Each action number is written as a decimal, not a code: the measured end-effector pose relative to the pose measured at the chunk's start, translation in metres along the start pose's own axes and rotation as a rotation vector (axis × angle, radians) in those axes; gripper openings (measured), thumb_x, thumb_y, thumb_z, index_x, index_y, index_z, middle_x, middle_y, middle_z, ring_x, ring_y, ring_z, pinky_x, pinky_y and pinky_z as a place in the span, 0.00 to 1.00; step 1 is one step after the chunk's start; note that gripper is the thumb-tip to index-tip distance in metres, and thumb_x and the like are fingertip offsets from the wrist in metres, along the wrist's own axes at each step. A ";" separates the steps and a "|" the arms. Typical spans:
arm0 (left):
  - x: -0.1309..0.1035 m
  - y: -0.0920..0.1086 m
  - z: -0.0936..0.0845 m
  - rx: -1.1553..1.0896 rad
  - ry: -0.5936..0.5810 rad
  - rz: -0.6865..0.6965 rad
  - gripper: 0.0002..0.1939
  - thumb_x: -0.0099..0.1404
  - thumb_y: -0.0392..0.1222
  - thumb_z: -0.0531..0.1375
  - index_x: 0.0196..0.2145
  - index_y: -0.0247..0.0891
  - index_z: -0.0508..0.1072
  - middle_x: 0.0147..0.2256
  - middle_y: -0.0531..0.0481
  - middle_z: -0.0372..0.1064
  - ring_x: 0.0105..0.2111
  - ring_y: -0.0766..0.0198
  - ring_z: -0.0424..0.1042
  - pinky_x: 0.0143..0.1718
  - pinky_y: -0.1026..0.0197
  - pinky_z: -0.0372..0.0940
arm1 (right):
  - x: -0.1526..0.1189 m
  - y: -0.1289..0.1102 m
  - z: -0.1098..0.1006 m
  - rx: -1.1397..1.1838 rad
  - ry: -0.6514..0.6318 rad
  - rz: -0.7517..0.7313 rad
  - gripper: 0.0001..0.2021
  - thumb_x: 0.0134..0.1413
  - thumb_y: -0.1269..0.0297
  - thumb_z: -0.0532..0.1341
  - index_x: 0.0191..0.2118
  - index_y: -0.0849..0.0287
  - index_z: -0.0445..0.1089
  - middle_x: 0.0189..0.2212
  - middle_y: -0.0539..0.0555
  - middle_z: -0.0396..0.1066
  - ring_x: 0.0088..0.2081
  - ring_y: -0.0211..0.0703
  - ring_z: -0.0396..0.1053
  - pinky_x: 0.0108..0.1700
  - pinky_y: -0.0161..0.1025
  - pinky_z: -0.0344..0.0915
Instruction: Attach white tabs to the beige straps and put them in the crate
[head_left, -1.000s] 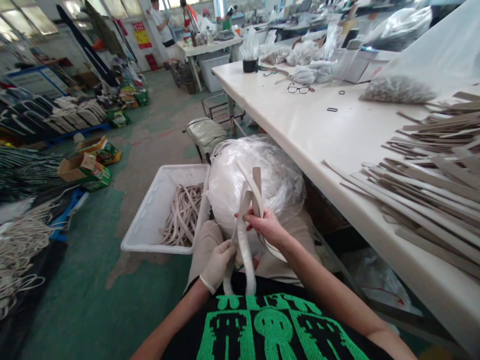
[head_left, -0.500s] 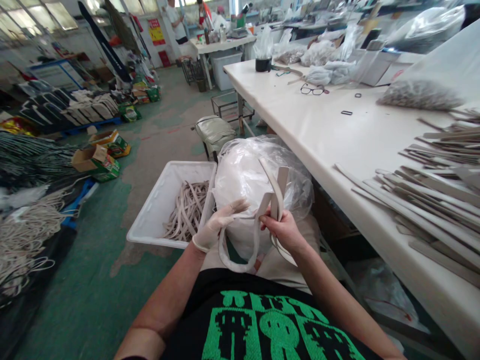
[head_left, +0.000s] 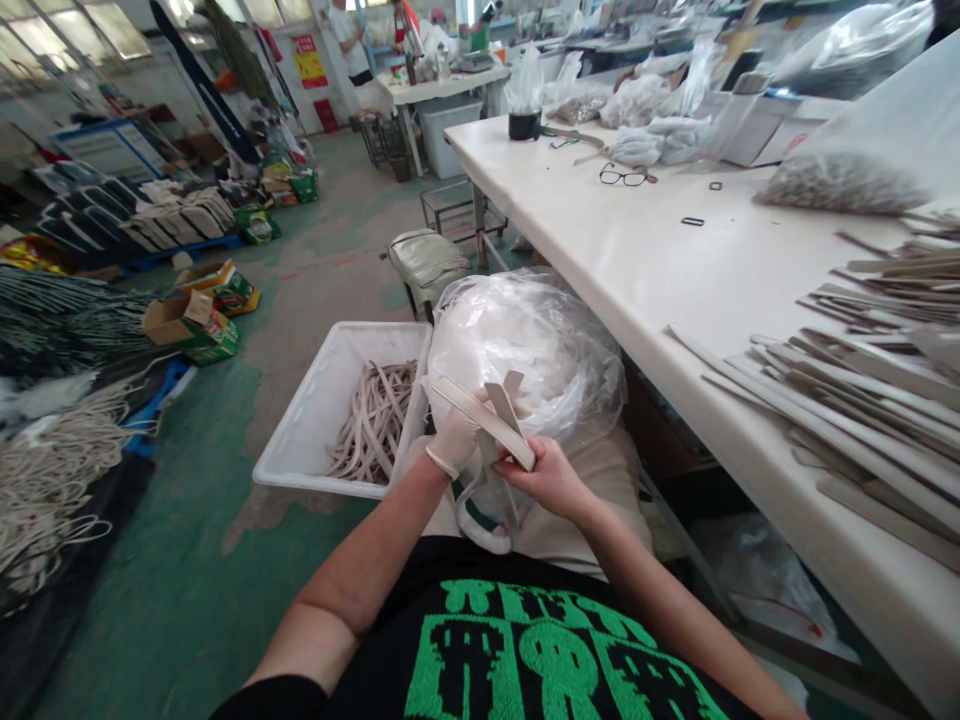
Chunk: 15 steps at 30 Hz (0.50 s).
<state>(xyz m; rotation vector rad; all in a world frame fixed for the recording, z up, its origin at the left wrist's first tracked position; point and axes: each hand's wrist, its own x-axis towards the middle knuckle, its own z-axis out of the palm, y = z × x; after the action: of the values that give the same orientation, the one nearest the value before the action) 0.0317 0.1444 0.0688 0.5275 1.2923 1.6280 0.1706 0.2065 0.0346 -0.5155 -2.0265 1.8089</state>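
Over my lap I hold beige flat straps (head_left: pixel 484 412), their ends crossing between my hands. My left hand (head_left: pixel 456 437), in a pale glove, is closed round the straps, its fingertips partly hidden behind them. My bare right hand (head_left: pixel 551 478) pinches a strap end between thumb and fingers. A loop of strap hangs below the hands, above my lap. Just beyond them sits a large clear plastic bag (head_left: pixel 525 325) with white content. To the left of my left hand stands a white plastic bin (head_left: pixel 304 420) holding a tangle of similar straps (head_left: pixel 375 420).
On the right, a long white table (head_left: pixel 600 235) carries a pile of straps (head_left: pixel 862 400), eyeglasses (head_left: pixel 624 176), small buckles (head_left: pixel 692 221) and plastic bags. A padded stool (head_left: pixel 427 262) stands ahead. Cardboard boxes (head_left: pixel 187 325) and bundled cords (head_left: pixel 64 470) lie left. A person (head_left: pixel 346 45) stands far back.
My left hand has moved right and closed on the straps. The strap ends, upright before, now lie lower and crossed. My right hand has shifted slightly left and down.
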 end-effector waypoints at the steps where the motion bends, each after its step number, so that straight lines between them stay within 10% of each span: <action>1: -0.001 -0.004 0.000 -0.023 0.034 -0.004 0.16 0.51 0.49 0.72 0.32 0.35 0.81 0.26 0.48 0.76 0.27 0.60 0.73 0.26 0.63 0.65 | -0.001 0.000 0.000 0.014 0.016 0.011 0.06 0.43 0.62 0.66 0.24 0.59 0.72 0.18 0.46 0.65 0.21 0.35 0.60 0.25 0.33 0.58; 9: -0.030 -0.007 0.011 -0.125 0.144 -0.063 0.07 0.60 0.44 0.67 0.35 0.39 0.79 0.27 0.49 0.75 0.41 0.52 0.76 0.40 0.57 0.71 | 0.002 0.000 0.005 0.184 0.203 0.197 0.09 0.40 0.59 0.67 0.25 0.59 0.73 0.17 0.47 0.66 0.18 0.35 0.60 0.19 0.34 0.57; 15: -0.042 -0.008 0.017 0.162 0.099 0.127 0.19 0.58 0.58 0.67 0.34 0.38 0.77 0.33 0.49 0.76 0.41 0.53 0.74 0.45 0.56 0.69 | 0.004 0.001 0.008 0.252 0.249 0.277 0.12 0.39 0.57 0.69 0.28 0.61 0.75 0.17 0.48 0.67 0.17 0.34 0.61 0.17 0.32 0.56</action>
<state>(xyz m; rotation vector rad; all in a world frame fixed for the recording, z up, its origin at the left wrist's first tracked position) 0.0669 0.1160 0.0768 0.6450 1.4995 1.6792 0.1634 0.2014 0.0331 -0.9291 -1.5967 2.0051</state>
